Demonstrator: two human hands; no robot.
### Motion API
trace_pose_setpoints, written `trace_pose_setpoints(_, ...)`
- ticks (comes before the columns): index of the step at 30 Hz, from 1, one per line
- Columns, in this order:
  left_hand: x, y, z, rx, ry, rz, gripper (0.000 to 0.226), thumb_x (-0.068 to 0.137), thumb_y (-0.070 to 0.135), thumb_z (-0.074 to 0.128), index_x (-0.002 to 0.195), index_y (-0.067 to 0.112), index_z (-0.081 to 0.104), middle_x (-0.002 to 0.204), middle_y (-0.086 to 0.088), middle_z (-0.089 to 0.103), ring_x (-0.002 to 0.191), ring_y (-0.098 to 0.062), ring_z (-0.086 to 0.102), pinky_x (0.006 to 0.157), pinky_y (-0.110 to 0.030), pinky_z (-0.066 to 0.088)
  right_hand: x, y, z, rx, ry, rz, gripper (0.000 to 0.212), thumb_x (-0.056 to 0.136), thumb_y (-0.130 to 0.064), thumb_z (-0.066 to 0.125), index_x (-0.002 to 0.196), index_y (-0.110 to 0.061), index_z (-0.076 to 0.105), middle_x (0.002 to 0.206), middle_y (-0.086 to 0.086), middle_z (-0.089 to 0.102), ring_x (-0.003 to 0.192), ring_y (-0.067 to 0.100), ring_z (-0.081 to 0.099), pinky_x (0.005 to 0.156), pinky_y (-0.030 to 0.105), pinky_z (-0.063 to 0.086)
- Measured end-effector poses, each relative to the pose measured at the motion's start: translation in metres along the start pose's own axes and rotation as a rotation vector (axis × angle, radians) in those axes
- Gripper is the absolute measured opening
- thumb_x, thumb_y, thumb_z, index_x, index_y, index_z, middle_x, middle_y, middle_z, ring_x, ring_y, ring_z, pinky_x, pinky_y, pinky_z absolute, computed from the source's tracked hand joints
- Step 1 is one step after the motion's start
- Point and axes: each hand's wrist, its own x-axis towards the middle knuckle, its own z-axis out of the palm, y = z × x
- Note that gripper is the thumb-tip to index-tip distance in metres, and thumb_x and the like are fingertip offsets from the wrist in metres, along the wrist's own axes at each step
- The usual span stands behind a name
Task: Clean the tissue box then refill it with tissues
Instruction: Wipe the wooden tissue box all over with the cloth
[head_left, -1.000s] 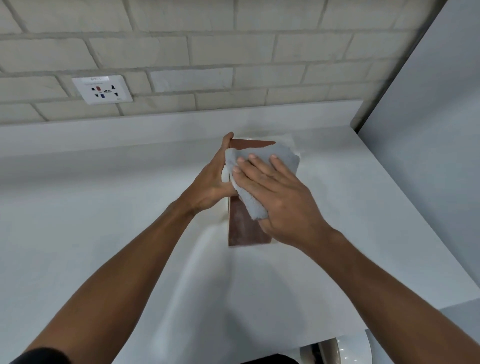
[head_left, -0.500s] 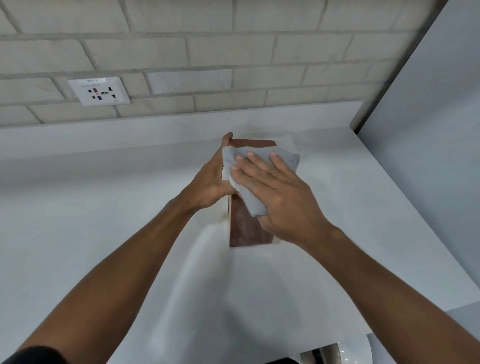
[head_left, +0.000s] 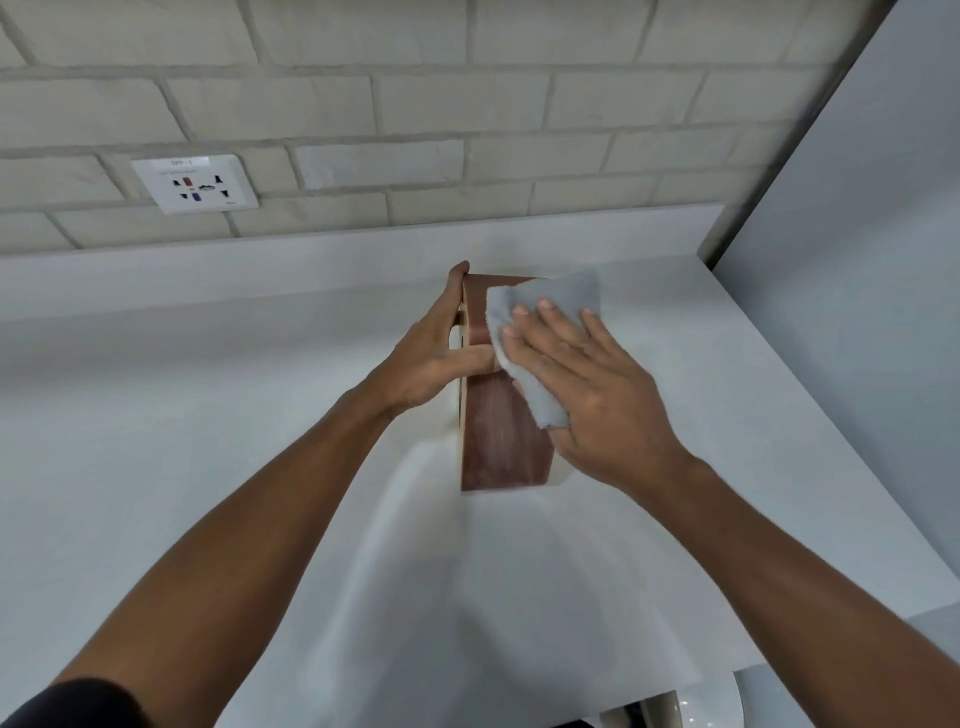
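Note:
A brown wood-grain tissue box stands on its side on the white counter, its long brown face turned up. My left hand grips its left edge, with the thumb lying across the brown face. My right hand presses a grey cloth flat against the far half of that face, fingers straight. The box's right side is hidden behind the cloth and my right hand. No tissues are in view.
A pale brick wall with a white power socket rises behind the counter. A grey panel closes the right side. The counter's front edge runs at the lower right, with a white rounded object below it.
My right hand has slid the cloth to the right and farther along the box's face. More of the brown face shows on the left and near end. The left hand keeps its hold.

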Motion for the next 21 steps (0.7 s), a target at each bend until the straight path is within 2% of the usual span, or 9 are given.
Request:
trace_pose_setpoints(2,0.003,-0.002,-0.001,-0.026,0.017,-0.016,0.105,0.069,0.058,0.074,0.153,0.054,0.013,0.12,0.055,0.055,0.134,0.007,0.052,0.109,-0.025,0.039,-0.012,0.012,-0.002,0.043,0.038,0.078,0.056,0.088,-0.015,0.044,0.143,-0.008,0.048,0.152,0.008,0.041,0.144,0.025,0.033,0.116,0.051,0.029)
trace_pose_setpoints(5,0.005,-0.008,0.0,-0.057,0.026,-0.035,0.125,0.069,0.058,0.077,0.166,0.04,0.001,0.13,0.037,0.062,0.139,-0.007,0.053,0.122,-0.04,0.037,-0.025,0.021,-0.007,0.115,0.09,0.196,0.059,0.084,-0.006,0.039,0.142,-0.008,0.049,0.15,0.007,0.043,0.143,0.023,0.035,0.115,0.05,0.031)
trace_pose_setpoints(7,0.006,-0.008,0.002,-0.056,0.024,-0.04,0.127,0.071,0.057,0.078,0.167,0.038,-0.003,0.135,0.027,0.064,0.139,-0.011,0.055,0.125,-0.045,0.035,-0.019,0.017,-0.009,0.118,0.072,0.203,0.059,0.083,-0.01,0.039,0.14,-0.006,0.051,0.149,0.009,0.045,0.142,0.023,0.036,0.115,0.049,0.032)
trace_pose_setpoints(11,0.005,-0.007,0.002,-0.039,0.029,-0.003,0.11,0.073,0.053,0.074,0.163,0.046,0.011,0.143,0.033,0.056,0.141,-0.003,0.05,0.12,-0.039,0.039,0.022,-0.01,-0.007,0.12,-0.022,0.095,0.059,0.082,-0.021,0.041,0.137,-0.005,0.055,0.146,0.011,0.049,0.139,0.023,0.041,0.115,0.046,0.029)
trace_pose_setpoints(13,0.004,-0.012,0.003,-0.027,0.027,0.025,0.113,0.076,0.048,0.077,0.166,0.037,0.009,0.155,0.012,0.052,0.148,-0.013,0.046,0.122,-0.049,0.038,0.039,-0.022,-0.009,0.147,-0.065,0.045,0.059,0.081,-0.023,0.037,0.135,-0.008,0.057,0.143,0.009,0.053,0.137,0.022,0.045,0.116,0.043,0.027)
trace_pose_setpoints(14,0.002,-0.012,0.003,-0.011,0.026,0.033,0.113,0.076,0.044,0.078,0.166,0.034,0.01,0.154,0.008,0.054,0.147,-0.015,0.048,0.122,-0.047,0.04,0.048,-0.025,-0.013,0.179,-0.103,0.071,0.06,0.081,-0.024,0.035,0.135,-0.012,0.057,0.143,0.006,0.054,0.136,0.02,0.046,0.115,0.039,0.027)
trace_pose_setpoints(17,-0.002,-0.01,0.005,0.019,0.043,0.046,0.083,0.077,0.028,0.078,0.15,0.025,0.039,0.129,0.038,0.059,0.125,0.013,0.054,0.103,-0.009,0.042,0.072,-0.017,-0.028,0.174,-0.307,0.273,0.045,0.091,-0.028,0.038,0.133,-0.032,0.056,0.132,-0.005,0.061,0.118,0.021,0.056,0.097,0.034,0.041)
trace_pose_setpoints(19,-0.003,-0.009,0.005,0.014,0.054,0.086,0.074,0.078,0.031,0.08,0.14,0.011,0.046,0.116,0.033,0.064,0.112,0.014,0.058,0.092,-0.001,0.04,0.087,-0.007,-0.031,0.166,-0.363,0.373,0.03,0.096,-0.031,0.041,0.119,-0.032,0.062,0.105,-0.003,0.068,0.095,0.024,0.062,0.08,0.036,0.049)
trace_pose_setpoints(21,-0.004,-0.005,0.005,0.003,0.066,0.098,0.078,0.077,0.04,0.081,0.141,0.012,0.045,0.119,0.022,0.065,0.112,0.007,0.06,0.09,-0.002,0.04,0.093,-0.004,-0.032,0.22,-0.358,0.411,0.026,0.098,-0.034,0.042,0.108,-0.03,0.065,0.088,-0.004,0.066,0.086,0.023,0.063,0.074,0.036,0.05)
